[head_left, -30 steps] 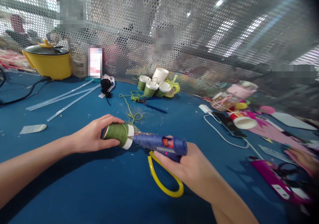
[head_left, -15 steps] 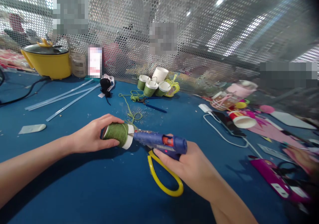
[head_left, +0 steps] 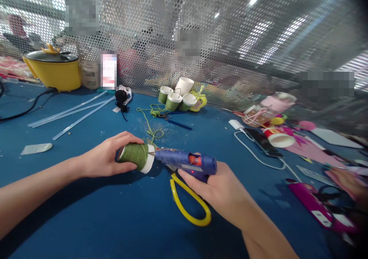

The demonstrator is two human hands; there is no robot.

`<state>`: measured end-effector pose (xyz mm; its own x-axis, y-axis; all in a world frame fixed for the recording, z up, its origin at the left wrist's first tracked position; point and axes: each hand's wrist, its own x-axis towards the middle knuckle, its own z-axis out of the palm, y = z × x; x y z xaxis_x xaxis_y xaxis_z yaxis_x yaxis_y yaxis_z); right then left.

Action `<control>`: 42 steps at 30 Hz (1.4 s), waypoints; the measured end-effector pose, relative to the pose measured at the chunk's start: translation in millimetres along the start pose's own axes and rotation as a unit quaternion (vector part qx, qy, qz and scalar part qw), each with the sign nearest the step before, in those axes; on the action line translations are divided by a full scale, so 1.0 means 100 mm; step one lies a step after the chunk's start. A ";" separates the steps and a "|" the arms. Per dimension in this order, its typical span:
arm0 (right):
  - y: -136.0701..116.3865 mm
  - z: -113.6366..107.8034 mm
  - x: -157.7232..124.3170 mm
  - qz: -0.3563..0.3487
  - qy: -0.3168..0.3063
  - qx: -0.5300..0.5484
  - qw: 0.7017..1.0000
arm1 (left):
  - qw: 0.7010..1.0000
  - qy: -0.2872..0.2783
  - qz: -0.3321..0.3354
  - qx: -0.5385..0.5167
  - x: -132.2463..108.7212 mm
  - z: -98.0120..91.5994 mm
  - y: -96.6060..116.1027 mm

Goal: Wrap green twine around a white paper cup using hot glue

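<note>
My left hand [head_left: 110, 157] is wrapped round a paper cup [head_left: 134, 155] wound with green yarn, lying on its side with a bare white band at its right end. In my right hand [head_left: 212, 182] is a blue hot glue gun [head_left: 184, 161] with a small red light showing. Its nozzle tip meets the cup's white band near the yarn edge. Below the gun lie scissors with yellow handles [head_left: 192, 205], their blades mostly hidden. A strand of green yarn [head_left: 152, 132] trails behind the cup on the blue table [head_left: 115, 220].
Several yarn-wrapped cups [head_left: 173, 101] stand at the back beside blue-handled pliers [head_left: 179, 124]. Clear glue sticks [head_left: 83, 115], black yarn [head_left: 122, 99] and a yellow pot [head_left: 53, 71] are at left. A phone [head_left: 264, 142], a purple power strip [head_left: 309, 201] and another person's hand [head_left: 347, 182] are at right.
The glue gun has shifted very slightly to the right at the cup's band. My left hand and the cup stay nearly in place.
</note>
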<state>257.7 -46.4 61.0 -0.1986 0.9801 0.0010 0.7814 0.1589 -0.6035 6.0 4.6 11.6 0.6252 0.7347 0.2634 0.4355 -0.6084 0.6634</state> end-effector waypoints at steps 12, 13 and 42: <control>0.01 -0.01 0.00 0.014 -0.014 0.009 1.000 | 1.000 -0.013 0.003 0.011 0.01 -0.03 0.03; 0.01 -0.01 -0.01 0.014 -0.017 0.011 1.000 | 1.000 -0.012 0.003 0.012 0.01 -0.03 0.03; 0.06 0.01 -0.05 -0.004 -0.010 -0.013 1.000 | 1.000 0.003 -0.018 0.020 0.02 0.00 0.03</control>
<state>262.7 -50.9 56.1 -0.2161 0.9763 -0.0107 0.7946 0.1695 -0.5830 8.1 4.6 14.2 0.6047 0.7580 0.2443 0.4833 -0.5931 0.6440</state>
